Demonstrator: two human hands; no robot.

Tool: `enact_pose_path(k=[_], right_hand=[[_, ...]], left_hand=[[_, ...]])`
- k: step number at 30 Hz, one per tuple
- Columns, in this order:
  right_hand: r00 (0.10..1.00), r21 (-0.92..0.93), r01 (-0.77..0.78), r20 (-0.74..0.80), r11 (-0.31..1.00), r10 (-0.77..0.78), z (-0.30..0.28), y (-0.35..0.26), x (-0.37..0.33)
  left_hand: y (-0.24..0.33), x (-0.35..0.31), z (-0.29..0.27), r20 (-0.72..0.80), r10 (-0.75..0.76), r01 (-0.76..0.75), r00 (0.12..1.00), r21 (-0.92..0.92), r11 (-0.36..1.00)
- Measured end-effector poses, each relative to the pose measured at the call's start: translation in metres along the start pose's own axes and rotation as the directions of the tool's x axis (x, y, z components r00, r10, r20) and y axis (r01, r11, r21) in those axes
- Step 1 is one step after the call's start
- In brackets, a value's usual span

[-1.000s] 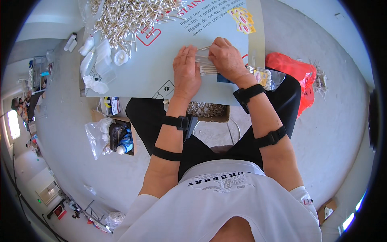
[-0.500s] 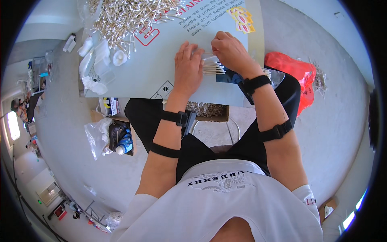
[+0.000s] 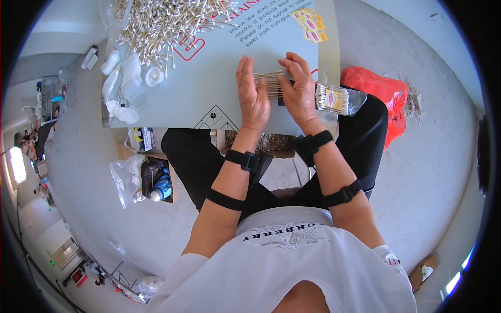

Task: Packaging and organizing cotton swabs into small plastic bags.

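A pale blue-grey board (image 3: 209,83) serves as the desk, laid across the lap above a grey concrete floor (image 3: 433,172). Red outline marks, dark printed lines, a black diamond symbol near the front edge and a yellow-and-red sticker (image 3: 311,24) at the far right corner are seen on it. A large heap of cotton swabs (image 3: 167,21) is spread over the far side, with white wads and a small white ring (image 3: 153,76) at the left edge. A row of swabs (image 3: 270,84) is pressed between the two palms in the middle of the board: the left hand (image 3: 253,96) and the right hand (image 3: 298,91) stand edge-on, fingers held straight and together against the swab ends. A clear packet of swabs with a yellow label (image 3: 335,99) lies just beside the right hand. A red bag (image 3: 378,91) lies on the floor to the right; a cardboard box with a clear bag (image 3: 148,177) stands below the board on the left. A bright room with distant clutter is seen at the far left.
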State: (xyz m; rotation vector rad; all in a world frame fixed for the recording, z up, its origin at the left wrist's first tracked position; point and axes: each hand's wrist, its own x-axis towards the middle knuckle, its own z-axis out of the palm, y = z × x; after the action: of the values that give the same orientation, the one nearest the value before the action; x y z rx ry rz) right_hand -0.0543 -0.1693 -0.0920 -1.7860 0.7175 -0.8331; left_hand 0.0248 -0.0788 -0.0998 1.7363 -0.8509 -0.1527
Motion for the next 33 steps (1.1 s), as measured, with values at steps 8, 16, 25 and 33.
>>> enact_pose_path(k=[8,16,25,33], right_hand=[[0.894,-0.438,0.421,0.35,0.795,-0.28,-0.02,0.007,0.027],[0.799,-0.533,0.569,0.538,0.626,-0.268,-0.018,0.002,0.046],[0.778,-0.382,0.495,0.595,0.78,-0.203,-0.023,0.005,0.062],[0.992,0.157,0.058,0.098,0.986,-0.074,-0.011,0.01,0.01]], left_hand=[[0.002,0.001,-0.003,0.032,-0.004,0.004,0.999,-0.01,1.0],[-0.001,-0.001,-0.002,0.006,0.021,-0.021,1.0,-0.01,1.0],[-0.002,-0.007,-0.001,0.152,0.172,-0.21,0.973,0.294,0.932],[0.007,-0.013,0.008,-0.005,0.035,-0.035,0.999,0.083,0.996]])
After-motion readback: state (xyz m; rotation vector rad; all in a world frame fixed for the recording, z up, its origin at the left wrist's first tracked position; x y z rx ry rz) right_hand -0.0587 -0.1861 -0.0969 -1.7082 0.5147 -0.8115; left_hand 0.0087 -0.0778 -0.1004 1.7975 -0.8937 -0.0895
